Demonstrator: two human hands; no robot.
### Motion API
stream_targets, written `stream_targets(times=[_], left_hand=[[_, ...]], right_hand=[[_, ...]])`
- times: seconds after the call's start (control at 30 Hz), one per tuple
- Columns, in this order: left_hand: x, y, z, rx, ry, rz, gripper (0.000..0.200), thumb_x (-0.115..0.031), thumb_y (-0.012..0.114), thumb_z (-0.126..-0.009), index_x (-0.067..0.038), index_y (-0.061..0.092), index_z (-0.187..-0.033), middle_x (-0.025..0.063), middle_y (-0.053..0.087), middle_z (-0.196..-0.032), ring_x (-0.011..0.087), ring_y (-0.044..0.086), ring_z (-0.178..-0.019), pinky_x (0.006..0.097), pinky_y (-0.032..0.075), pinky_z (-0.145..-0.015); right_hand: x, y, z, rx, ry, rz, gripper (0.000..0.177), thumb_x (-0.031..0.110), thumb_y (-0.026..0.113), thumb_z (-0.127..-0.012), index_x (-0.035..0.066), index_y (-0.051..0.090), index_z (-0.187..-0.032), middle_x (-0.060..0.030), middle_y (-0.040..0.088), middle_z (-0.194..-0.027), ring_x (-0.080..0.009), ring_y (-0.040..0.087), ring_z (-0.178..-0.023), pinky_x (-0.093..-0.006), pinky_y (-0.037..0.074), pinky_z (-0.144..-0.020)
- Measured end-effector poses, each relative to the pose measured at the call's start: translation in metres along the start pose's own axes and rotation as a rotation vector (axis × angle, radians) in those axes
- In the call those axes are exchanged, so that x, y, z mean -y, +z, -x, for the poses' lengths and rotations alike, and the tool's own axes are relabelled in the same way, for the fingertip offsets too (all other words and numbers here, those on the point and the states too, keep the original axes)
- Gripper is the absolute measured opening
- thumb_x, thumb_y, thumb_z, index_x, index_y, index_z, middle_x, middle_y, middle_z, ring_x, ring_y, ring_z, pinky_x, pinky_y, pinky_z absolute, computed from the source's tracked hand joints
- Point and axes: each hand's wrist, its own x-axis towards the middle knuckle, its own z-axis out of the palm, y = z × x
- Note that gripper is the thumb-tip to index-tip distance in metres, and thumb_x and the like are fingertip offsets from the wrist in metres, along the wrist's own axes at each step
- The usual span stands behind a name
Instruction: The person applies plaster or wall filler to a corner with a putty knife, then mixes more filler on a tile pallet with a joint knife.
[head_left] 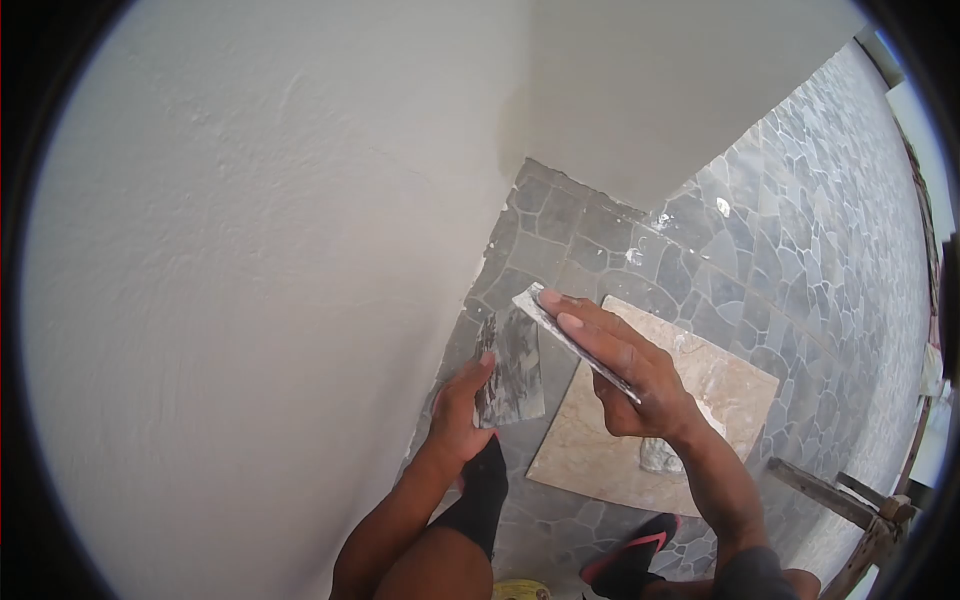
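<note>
My left hand (462,412) is closed on the edge of a flat, grey, smeared putty blade (513,375), its thumb lying along the face. Held nearly edge-on in my right hand (640,368) is a second flat scraper (575,348), coated along its edge with white putty. Its handle or back is hidden by my palm and fingers. Below my right forearm, a mound of white putty (662,457) sits on a square beige tile (585,455); the arm covers part of the mound. The two tools are apart.
A pale, smooth-coated wall (270,250) fills the left side and meets another wall face (640,90) at a corner. Grey stone-patterned paving (770,210) carries white splatters. Wooden supports (870,520) stand at lower right. My feet in dark socks and sandals (640,550) flank the tile's near side.
</note>
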Motion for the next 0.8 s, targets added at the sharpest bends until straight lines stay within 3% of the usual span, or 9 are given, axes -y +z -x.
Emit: stream_targets(times=[0.03, 0.1, 0.2, 0.4, 0.5, 0.57, 0.63, 0.73, 0.8], left_hand=[[-0.003, 0.011, 0.001, -0.013, -0.033, 0.133, 0.034, -0.027, 0.048, -0.103, 0.001, 0.059, -0.119, 0.0083, 0.066, -0.111, 0.0171, 0.065, -0.102, 0.0291, 0.051, -0.086], [0.005, 0.012, -0.004, 0.013, 0.115, -0.007, 0.035, -0.026, 0.049, -0.103, 0.001, 0.056, -0.124, 0.0098, 0.065, -0.115, 0.0178, 0.064, -0.104, 0.0299, 0.052, -0.088], [-0.006, 0.012, 0.0, 0.105, -0.038, 0.225, 0.038, -0.025, 0.056, -0.099, 0.002, 0.055, -0.126, 0.0116, 0.064, -0.115, 0.0193, 0.064, -0.105, 0.0327, 0.053, -0.09], [-0.019, 0.039, 0.004, 0.009, 0.023, 0.077, 0.041, -0.023, 0.057, -0.099, 0.005, 0.051, -0.129, 0.014, 0.063, -0.117, 0.0228, 0.064, -0.107, 0.0363, 0.053, -0.093], [-0.019, 0.04, 0.001, 0.015, 0.059, 0.016, 0.041, -0.023, 0.053, -0.101, 0.002, 0.047, -0.134, 0.0137, 0.062, -0.119, 0.0221, 0.065, -0.106, 0.0374, 0.053, -0.094], [-0.024, 0.04, 0.0, 0.002, 0.078, -0.016, 0.042, -0.023, 0.053, -0.101, 0.002, 0.046, -0.134, 0.0133, 0.062, -0.119, 0.0212, 0.064, -0.106, 0.0362, 0.052, -0.095], [-0.033, 0.057, 0.003, -0.017, 0.191, -0.11, 0.043, -0.025, 0.052, -0.101, 0.003, 0.046, -0.134, 0.012, 0.061, -0.117, 0.0192, 0.063, -0.105, 0.0342, 0.049, -0.096], [-0.03, 0.066, 0.004, -0.124, 0.398, -0.385, 0.043, -0.026, 0.051, -0.102, 0.004, 0.047, -0.132, 0.0104, 0.061, -0.115, 0.0163, 0.06, -0.105, 0.0311, 0.047, -0.094], [-0.024, 0.067, 0.003, -0.207, 0.557, -0.592, 0.042, -0.027, 0.048, -0.103, 0.005, 0.047, -0.131, 0.0105, 0.06, -0.116, 0.0156, 0.056, -0.106, 0.0291, 0.044, -0.093]], right_hand=[[0.001, 0.002, 0.002, 0.069, -0.047, 0.061, 0.061, -0.006, 0.053, -0.087, 0.009, 0.044, -0.145, -0.0169, 0.045, -0.148, -0.0343, 0.046, -0.136, -0.0443, 0.039, -0.112], [0.002, 0.005, 0.009, 0.206, -0.139, 0.183, 0.057, -0.002, 0.051, -0.091, 0.01, 0.042, -0.146, -0.0154, 0.041, -0.151, -0.0321, 0.044, -0.137, -0.0458, 0.036, -0.115], [0.002, 0.003, 0.015, 0.372, -0.154, 0.32, 0.055, 0.005, 0.049, -0.093, 0.011, 0.041, -0.147, -0.0141, 0.038, -0.154, -0.0294, 0.04, -0.14, -0.0468, 0.03, -0.119], [-0.02, -0.021, 0.036, 0.416, -0.093, 0.39, 0.059, 0.005, 0.052, -0.091, 0.013, 0.039, -0.148, -0.0093, 0.035, -0.156, -0.0261, 0.035, -0.143, -0.0457, 0.028, -0.121], [-0.03, -0.04, 0.048, 0.433, 0.002, 0.519, 0.07, -0.002, 0.059, -0.083, 0.016, 0.039, -0.148, -0.0074, 0.035, -0.156, -0.026, 0.035, -0.144, -0.0448, 0.028, -0.121], [-0.038, -0.055, 0.057, 0.421, 0.16, 0.584, 0.09, -0.016, 0.061, -0.069, 0.016, 0.037, -0.149, -0.0065, 0.035, -0.156, -0.0266, 0.034, -0.144, -0.0444, 0.03, -0.121], [-0.034, -0.061, 0.065, 0.186, 0.249, 0.472, 0.073, -0.014, 0.056, -0.076, 0.009, 0.044, -0.144, -0.014, 0.055, -0.137, -0.0282, 0.056, -0.124, -0.039, 0.047, -0.105], [0.01, -0.066, 0.054, -0.027, 0.881, 0.165, 0.047, -0.004, 0.052, -0.085, -0.001, 0.053, -0.132, -0.0175, 0.067, -0.103, -0.0287, 0.066, -0.09, -0.0358, 0.052, -0.079], [0.013, -0.05, 0.059, -0.108, 0.717, 0.181, 0.036, 0.003, 0.051, -0.089, -0.004, 0.056, -0.124, -0.0169, 0.065, -0.088, -0.0281, 0.062, -0.075, -0.0357, 0.05, -0.07]])
